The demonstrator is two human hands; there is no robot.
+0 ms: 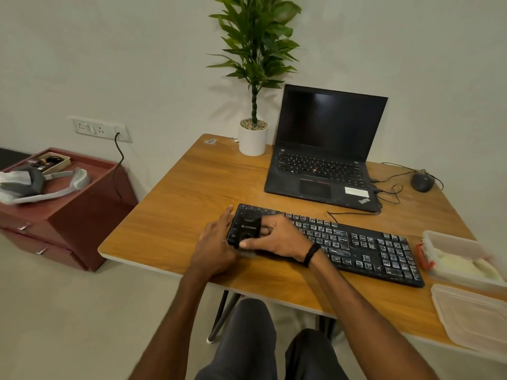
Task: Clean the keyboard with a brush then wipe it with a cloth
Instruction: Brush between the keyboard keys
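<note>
A black keyboard (356, 245) with dusty, pale-smeared keys lies slanted near the front edge of the wooden table (192, 187). My right hand (277, 237) grips a black brush (248, 230) over the keyboard's left end, thumb along its lower side, bristles showing below at the keyboard's front edge. My left hand (216, 242) rests against the keyboard's left edge with fingers straight. A pale cloth (463, 266) lies in an open clear plastic box (439, 239) at the right.
An open black laptop (326, 149) stands behind the keyboard, with a mouse (422, 181) and cables to its right. A potted plant (253, 138) is at the back. A clear lid (472, 316) lies at the front right. A red drawer cabinet (68, 215) stands on the left.
</note>
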